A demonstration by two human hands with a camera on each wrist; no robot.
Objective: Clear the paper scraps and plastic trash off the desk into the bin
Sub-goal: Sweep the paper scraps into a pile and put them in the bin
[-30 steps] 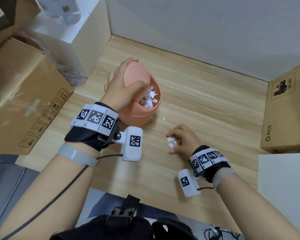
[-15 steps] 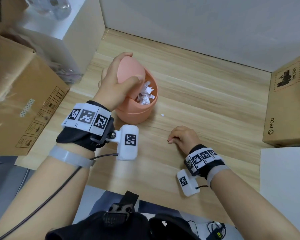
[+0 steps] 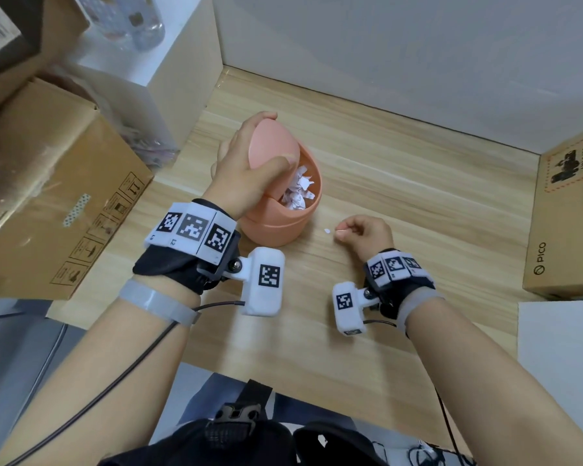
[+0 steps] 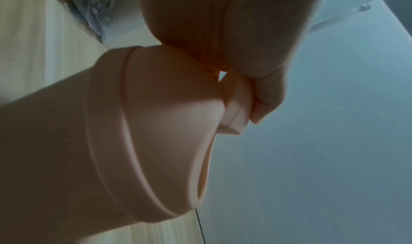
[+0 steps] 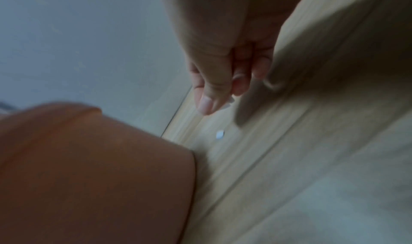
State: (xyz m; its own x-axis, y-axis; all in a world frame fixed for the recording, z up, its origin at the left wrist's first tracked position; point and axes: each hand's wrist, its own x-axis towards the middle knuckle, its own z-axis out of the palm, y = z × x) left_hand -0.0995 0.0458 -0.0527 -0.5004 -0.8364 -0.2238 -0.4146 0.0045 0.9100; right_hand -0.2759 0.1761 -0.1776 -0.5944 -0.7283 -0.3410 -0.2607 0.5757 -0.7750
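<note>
Gripping the tilted swing lid [image 3: 272,142] of the round salmon-pink plastic bin [image 3: 283,223], the left hand [image 3: 246,169] curls round it. At three o'clock, the right hand [image 3: 364,235] pinches white paper scraps [image 5: 230,100], blurred; another white scrap [image 3: 327,231] lies on the wooden table [image 3: 418,203].

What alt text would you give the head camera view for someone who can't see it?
The left hand holds up the swing lid of a small pink bin full of crumpled paper, while the right hand, fingers curled, nears a tiny white paper scrap on the wooden desk. Cardboard boxes flank both sides.
</note>
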